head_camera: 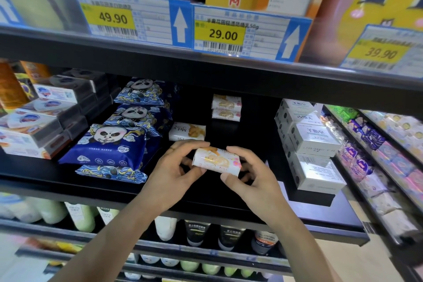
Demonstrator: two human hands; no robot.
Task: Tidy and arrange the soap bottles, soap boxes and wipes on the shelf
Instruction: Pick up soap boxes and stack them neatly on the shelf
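A small white wrapped soap bar with gold and pink print (217, 160) is held over the front of the black shelf (114, 188). My left hand (176, 167) grips its left end and my right hand (249, 176) grips its right end, thumbs underneath. Behind it lies a white soap box (186, 131), and two more matching wrapped soaps (226, 107) are stacked at the back. Blue panda wipes packs (109, 146) lie in a row to the left.
White and grey soap boxes (34, 126) are stacked at far left. White boxes (311, 144) are stacked at right. Price tags (219, 34) hang on the shelf edge above. Bottles and tubes (196, 232) stand on the shelf below. Packaged goods (377, 155) fill the neighbouring rack at right.
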